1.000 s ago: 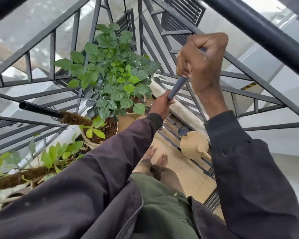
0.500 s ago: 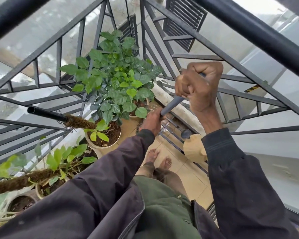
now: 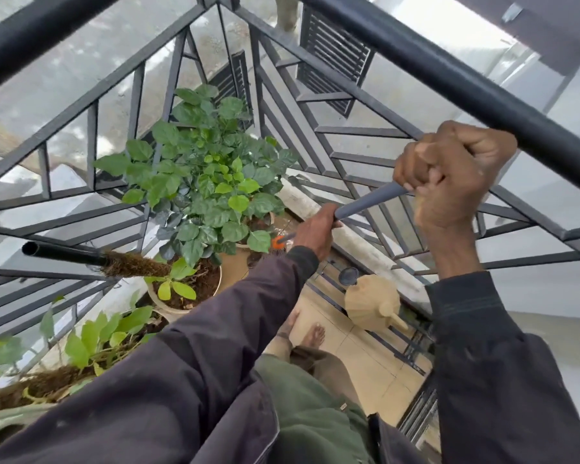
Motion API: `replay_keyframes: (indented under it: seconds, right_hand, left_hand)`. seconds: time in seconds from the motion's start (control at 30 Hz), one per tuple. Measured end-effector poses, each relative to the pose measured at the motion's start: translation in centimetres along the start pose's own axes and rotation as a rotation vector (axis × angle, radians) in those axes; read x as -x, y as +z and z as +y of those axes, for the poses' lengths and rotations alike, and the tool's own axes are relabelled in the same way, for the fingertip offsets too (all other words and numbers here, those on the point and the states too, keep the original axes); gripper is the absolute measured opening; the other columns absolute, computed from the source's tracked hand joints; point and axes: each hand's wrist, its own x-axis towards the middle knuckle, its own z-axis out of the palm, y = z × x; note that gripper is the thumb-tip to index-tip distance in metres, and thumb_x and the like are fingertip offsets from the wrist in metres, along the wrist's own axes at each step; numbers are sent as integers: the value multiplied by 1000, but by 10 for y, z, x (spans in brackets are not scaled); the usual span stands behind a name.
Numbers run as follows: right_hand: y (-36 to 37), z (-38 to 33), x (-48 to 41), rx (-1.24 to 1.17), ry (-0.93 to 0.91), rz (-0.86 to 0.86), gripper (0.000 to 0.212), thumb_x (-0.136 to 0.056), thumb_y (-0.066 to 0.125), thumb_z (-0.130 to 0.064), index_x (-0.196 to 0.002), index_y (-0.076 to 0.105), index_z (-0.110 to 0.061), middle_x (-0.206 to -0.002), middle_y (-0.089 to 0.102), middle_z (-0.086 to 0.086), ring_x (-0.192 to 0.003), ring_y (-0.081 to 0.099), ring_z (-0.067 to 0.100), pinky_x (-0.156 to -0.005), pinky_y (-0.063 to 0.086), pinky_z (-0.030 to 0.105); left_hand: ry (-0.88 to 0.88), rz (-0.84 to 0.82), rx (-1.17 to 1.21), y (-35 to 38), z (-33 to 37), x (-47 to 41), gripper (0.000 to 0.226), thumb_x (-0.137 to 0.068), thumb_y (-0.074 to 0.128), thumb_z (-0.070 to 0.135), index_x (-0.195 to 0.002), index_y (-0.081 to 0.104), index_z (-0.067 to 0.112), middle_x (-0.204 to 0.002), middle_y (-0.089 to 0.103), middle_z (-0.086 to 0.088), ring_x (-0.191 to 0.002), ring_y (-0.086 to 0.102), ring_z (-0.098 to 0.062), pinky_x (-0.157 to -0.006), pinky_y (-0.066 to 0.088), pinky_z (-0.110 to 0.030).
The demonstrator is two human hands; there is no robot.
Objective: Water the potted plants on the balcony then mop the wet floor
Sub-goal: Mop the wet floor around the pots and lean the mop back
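**Now on the mopping step, both hands on the handle**

Evidently the watering is finished. The watering can (image 3: 371, 301) stands on the floor tiles (image 3: 365, 363) beside the railing (image 3: 315, 155), and nobody holds it. The right hand (image 3: 449, 172) is a tight fist round the top of the grey mop handle (image 3: 365, 203). The left hand (image 3: 315, 231) wraps the same handle lower down, fingers curled about it. The handle slopes down and away toward the foot of the big leafy plant (image 3: 208, 182). An orange fitting (image 3: 276, 241) shows there, just past the left hand. The mop head is hidden behind that hand and its sleeve, so I cannot tell whether it touches the floor.

Mopping looks to be the step in hand, worked in the corner by the pots. The next move probably calls for drawing the head back along the tiles toward the bare feet (image 3: 316, 334). It should stay low and keep clear of the nearest pot (image 3: 168, 304) and the can.
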Motion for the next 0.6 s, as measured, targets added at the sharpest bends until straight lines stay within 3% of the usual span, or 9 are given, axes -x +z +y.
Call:
replay_keyframes:
  seconds: [0.13,0.2,0.3,0.4,0.53,0.6]
  right_hand:
    - [1,21,4,114,40,88,41,-77,46,12,-44,45,-11,-41,31,-1,-35,27,21,-47,28,29]
    - [1,31,4,143,96,106,39,-76,46,11,-44,45,-9,-40,30,3,-36,27,25,-47,29,30]
    - [-1,31,-6,139,175,105,45,-76,48,8,-42,46,-20,-38,30,-3,-38,27,17,-50,30,26]
    - [-4,27,-13,118,219,65,43,-76,47,8,-41,46,-17,-37,32,-4,-38,28,14,-52,31,21]
    - [-7,29,-9,97,249,-7,44,-75,46,9,-40,47,-19,-37,32,-7,-36,28,13,-53,31,21]
    - [-11,32,-6,55,281,-40,45,-75,45,10,-40,47,-18,-36,32,-8,-35,27,13,-53,29,23]
  left_hand:
    - [-111,-60,118,29,-28,-35,44,-85,48,-8,-107,55,29,-92,65,-1,-89,65,-30,-79,57,-46]
    - [-152,-62,180,39,-38,-46,46,-86,49,-7,-110,59,31,-96,65,-1,-90,64,-27,-83,56,-43]
    - [-168,-80,148,42,-35,-50,26,-92,50,5,-106,54,27,-92,63,-8,-86,61,-32,-80,52,-46]
    - [-187,-79,133,47,-37,-52,14,-93,45,18,-96,53,29,-89,59,-12,-91,61,-39,-86,51,-51]
    - [-175,-90,89,20,-11,-19,14,-95,49,3,-99,51,16,-85,57,-9,-85,59,-36,-68,39,-39]
    - [-187,-49,60,15,-8,0,13,-97,50,1,-106,54,10,-88,57,-8,-79,54,-28,-66,31,-33]
